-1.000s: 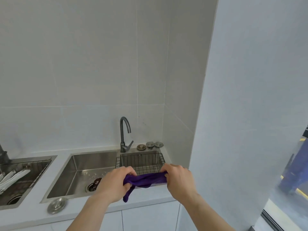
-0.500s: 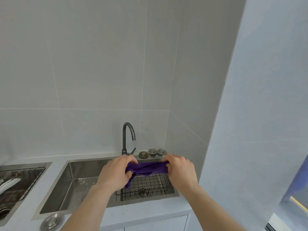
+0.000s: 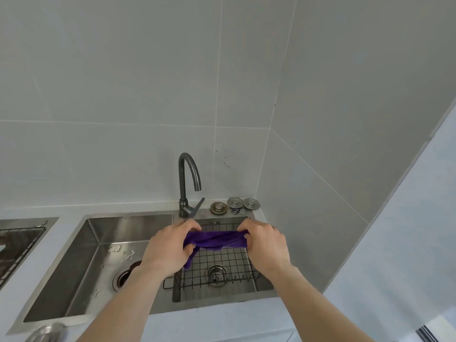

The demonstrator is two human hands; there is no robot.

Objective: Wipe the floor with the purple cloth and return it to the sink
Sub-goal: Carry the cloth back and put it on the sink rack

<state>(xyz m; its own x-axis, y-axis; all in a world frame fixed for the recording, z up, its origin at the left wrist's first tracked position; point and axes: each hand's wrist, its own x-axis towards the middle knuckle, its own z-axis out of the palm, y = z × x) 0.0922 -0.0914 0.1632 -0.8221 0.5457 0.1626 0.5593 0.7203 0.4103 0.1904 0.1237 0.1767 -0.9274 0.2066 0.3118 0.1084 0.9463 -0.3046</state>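
A steel sink (image 3: 103, 245) is sunk into the white worktop (image 3: 222, 317), with a wire rack (image 3: 219, 262) in its right side. Left hand (image 3: 170, 250) and right hand (image 3: 265, 245) each grip an end of the purple cloth (image 3: 214, 240), stretched just above the rack. Judging by this, the wiping looks finished; only setting it down remains.

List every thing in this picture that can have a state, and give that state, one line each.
purple cloth: bunched, stretched between both hands, above the wire basket
left hand: closed on the cloth's left end
right hand: closed on its right end
faucet: no water seen running
wire basket: in the sink, holding a metal strainer
sink: wet, drain open
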